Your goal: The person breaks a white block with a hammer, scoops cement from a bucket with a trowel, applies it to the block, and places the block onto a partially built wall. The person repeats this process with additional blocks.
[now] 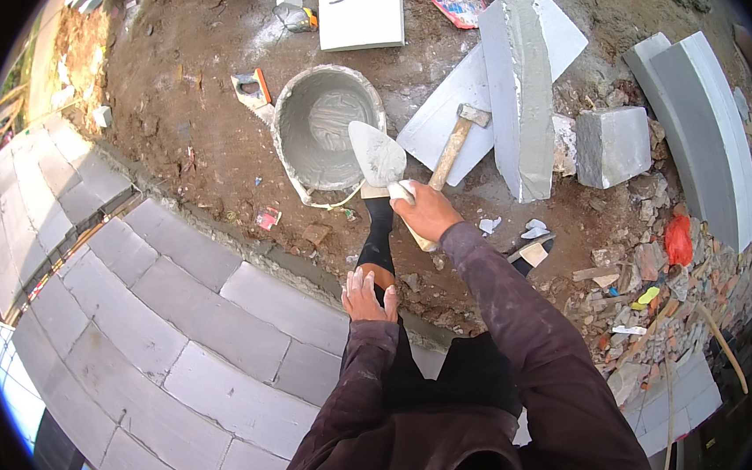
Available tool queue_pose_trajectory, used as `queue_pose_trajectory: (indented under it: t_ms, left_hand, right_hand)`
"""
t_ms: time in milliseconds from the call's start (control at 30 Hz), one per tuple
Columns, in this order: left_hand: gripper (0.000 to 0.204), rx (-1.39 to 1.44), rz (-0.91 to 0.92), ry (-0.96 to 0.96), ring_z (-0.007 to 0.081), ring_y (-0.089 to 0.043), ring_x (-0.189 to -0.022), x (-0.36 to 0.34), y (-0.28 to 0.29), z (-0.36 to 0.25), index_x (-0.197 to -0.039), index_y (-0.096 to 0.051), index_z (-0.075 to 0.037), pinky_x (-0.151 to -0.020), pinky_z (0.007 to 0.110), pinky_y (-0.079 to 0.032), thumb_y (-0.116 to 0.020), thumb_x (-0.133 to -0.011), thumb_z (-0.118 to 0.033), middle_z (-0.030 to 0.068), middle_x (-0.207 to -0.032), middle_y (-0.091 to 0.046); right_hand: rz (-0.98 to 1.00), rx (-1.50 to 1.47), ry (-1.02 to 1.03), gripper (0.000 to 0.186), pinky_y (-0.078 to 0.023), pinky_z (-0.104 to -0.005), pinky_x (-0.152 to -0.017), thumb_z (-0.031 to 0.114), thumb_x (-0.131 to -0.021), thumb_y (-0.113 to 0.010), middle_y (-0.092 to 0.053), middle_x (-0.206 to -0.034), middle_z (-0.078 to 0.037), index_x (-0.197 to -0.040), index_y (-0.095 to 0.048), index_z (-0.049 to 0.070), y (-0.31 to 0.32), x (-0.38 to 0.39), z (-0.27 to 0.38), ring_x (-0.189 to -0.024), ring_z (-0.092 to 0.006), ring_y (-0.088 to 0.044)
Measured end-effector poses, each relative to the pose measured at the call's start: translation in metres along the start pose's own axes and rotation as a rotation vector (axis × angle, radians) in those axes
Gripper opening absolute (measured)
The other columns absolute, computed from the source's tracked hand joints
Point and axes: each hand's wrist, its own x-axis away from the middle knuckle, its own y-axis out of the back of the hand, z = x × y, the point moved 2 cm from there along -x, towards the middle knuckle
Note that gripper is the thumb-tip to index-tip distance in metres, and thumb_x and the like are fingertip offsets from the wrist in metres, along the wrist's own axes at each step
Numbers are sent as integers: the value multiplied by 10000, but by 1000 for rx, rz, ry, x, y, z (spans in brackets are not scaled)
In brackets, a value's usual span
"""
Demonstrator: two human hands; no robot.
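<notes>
My right hand is closed round a trowel and a wooden-handled hammer. The trowel's pale, mortar-smeared blade points up and left, over the right edge of a bucket. Wet grey mortar lies at the bottom of that bucket. The hammer's head reaches up to a grey block slab that lies across another flat slab. My left hand, dusted white, is over my leg near the knee, fingers apart and holding nothing.
On my left stands a wall of grey blocks. A handsaw lies left of the bucket, a tape measure beyond it. At right are a cut block, long slabs, brick rubble and a red plastic bag.
</notes>
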Motion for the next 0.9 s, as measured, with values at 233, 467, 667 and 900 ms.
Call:
queue_pose_trajectory:
  t_ms: [233, 467, 667, 900]
  left_hand:
    - [431, 45, -16, 17, 348, -315, -1241, -24, 20, 23, -1164, -457, -5, -1007, 493, -224, -563, -808, -224, 184, -1259, -408]
    - [419, 0, 36, -64, 370, -331, -1225, -34, 17, 16, -1153, -466, 0, -997, 491, -243, -558, -808, -219, 194, -1250, -409]
    - [441, -148, 148, -71, 387, -323, -1223, -21, 3, 5, -1132, -478, 25, -999, 495, -231, -582, -779, -219, 218, -1274, -383]
    - [425, -214, 127, -75, 360, -331, -1225, -15, -12, -19, -1117, -495, -1, -997, 490, -229, -597, -772, -229, 207, -1263, -406]
  right_hand:
    - [-174, -104, -104, 488, -440, -395, -831, 351, -767, -552, -576, -1008, -231, -1049, -553, -46, -68, -92, 1, -958, -347, -556]
    - [-889, -292, -676, 1071, -285, -401, -1008, 433, -599, -774, -290, -1309, -305, -1291, -196, -146, 2, 22, -206, -1199, -384, -353]
    - [-867, -599, -227, 874, -332, -362, -958, 272, -601, -816, -351, -1265, -211, -1244, -314, -41, 41, -14, -292, -1160, -282, -368]
    - [-992, -354, 15, 952, -334, -373, -961, 211, -562, -836, -359, -1214, -167, -1273, -232, 19, 89, 8, -252, -1146, -256, -383]
